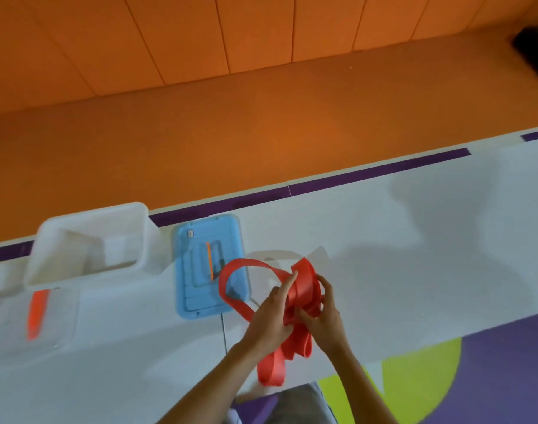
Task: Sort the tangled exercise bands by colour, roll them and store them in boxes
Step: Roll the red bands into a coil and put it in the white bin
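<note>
Both hands meet over the worktop's [384, 240] near edge: the left hand [269, 319] and right hand [322, 313] each grip the red band [301, 286], half-coiled between them. Its loose loop swings left over the blue lid [194, 270]; the open box [90, 240] sits further left, so the left hand is nearer it.

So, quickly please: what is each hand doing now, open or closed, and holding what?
Left hand: closed on the red band, index finger stretched along it.
Right hand: closed on the same red band, at its coiled part.
</note>
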Available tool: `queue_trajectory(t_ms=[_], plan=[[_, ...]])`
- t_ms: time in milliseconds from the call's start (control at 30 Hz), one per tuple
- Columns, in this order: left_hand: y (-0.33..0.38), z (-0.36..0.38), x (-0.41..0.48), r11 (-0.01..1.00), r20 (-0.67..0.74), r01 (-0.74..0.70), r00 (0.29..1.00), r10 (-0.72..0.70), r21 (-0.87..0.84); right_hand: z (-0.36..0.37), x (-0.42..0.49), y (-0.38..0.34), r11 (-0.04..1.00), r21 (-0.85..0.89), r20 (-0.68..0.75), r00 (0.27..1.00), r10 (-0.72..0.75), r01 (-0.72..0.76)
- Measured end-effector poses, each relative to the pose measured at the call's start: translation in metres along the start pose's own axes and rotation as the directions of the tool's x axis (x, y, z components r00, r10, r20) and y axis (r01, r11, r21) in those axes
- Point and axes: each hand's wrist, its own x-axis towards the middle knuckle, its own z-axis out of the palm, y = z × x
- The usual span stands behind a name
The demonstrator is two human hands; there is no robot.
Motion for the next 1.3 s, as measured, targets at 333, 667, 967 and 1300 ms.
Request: queue_trajectory(t_ms=[333,667,967,1300], plan=[[-0.019,-0.102,-0.056,0.943,-0.292,-0.298,0.924,0.246,-0.149,0.074,-0.058,-0.121,0.950,-0.015,-0.218,0.926,-0.308,0.312],[-0.034,-0.211,-0.145,0.864,-0.497,-0.440,0.822,0.277,-0.246,0.141,-0.115,-0.221,0.849,-0.147,-0.113,0.844,-0.525,0.508],[-0.126,-0.233,-0.219,0.917,-0.503,-0.215,0.864,0.019,-0.335,0.229,-0.123,-0.210,0.871,-0.032,0.243,0.849,-0.469,0.490],[-0.236,-0.215,-0.258,0.896,-0.419,0.125,0.851,-0.318,-0.426,0.315,-0.093,-0.130,0.964,-0.125,0.427,0.889,-0.163,0.237]])
